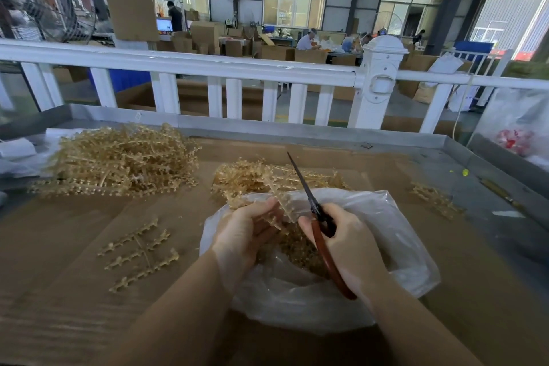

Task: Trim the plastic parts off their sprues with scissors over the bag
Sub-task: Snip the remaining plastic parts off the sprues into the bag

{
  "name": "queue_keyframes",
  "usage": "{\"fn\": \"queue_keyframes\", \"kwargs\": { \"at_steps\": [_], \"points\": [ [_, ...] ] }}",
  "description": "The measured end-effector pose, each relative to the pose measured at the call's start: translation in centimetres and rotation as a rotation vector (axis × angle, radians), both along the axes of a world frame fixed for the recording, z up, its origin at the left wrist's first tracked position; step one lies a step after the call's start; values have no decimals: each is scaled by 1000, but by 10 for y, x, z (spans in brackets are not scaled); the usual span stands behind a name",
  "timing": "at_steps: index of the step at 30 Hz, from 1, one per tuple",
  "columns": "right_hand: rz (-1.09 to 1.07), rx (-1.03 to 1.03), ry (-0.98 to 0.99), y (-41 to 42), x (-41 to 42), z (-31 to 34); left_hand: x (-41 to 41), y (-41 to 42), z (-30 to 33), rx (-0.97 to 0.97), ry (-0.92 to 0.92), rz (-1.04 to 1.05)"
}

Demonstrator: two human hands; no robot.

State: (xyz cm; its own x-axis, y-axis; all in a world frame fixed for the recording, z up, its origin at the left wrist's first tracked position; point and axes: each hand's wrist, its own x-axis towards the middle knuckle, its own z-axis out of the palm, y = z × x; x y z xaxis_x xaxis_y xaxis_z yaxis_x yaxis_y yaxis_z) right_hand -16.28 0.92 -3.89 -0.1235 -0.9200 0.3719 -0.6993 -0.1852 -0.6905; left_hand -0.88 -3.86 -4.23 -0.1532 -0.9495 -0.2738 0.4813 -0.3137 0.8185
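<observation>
1. Here, a person's two bare hands work above a clear plastic bag (395, 249) that lies open near the front edge of a table (439, 145) covered in brown cardboard (74, 291).
2. The left hand (246, 235) has its fingers curled around a pale amber plastic sprue (282, 202), holding it up over the mouth of the bag.
3. The right hand (347, 244) grips a pair of scissors (309, 196) by its reddish-brown handles; the fingers wrap the handles closely.
4. The scissor blades are dark, look closed together, and point away from the person toward the far edge of the table, passing just beside the held sprue.
5. Inside the bag lies a heap of trimmed amber parts (300, 249), partly hidden by the hands.
6. Just beyond the bag, at the middle of the table, sits a small pile of sprues (246, 175).
7. A larger pile of sprues (118, 160) lies toward the far left corner.
8. A few separate sprues (139, 252) lie flat on the cardboard to the left of the bag, well apart from it.
9. A few more stray sprues (433, 197) lie toward the right edge.
10. Beyond the far edge stands a white railing (208, 64).
</observation>
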Motion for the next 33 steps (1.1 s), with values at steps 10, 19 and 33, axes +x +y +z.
{"fn": "queue_keyframes", "kwargs": {
  "at_steps": [10,19,33],
  "points": [
    [111,25,69,7,1,-3,4,-4,3,25,127,133],
    [141,17,202,9,1,-9,5,-4,5,66,178,147],
    [161,99,242,14,2,-2,7,-9,-1,95,85,150]
  ]
}}
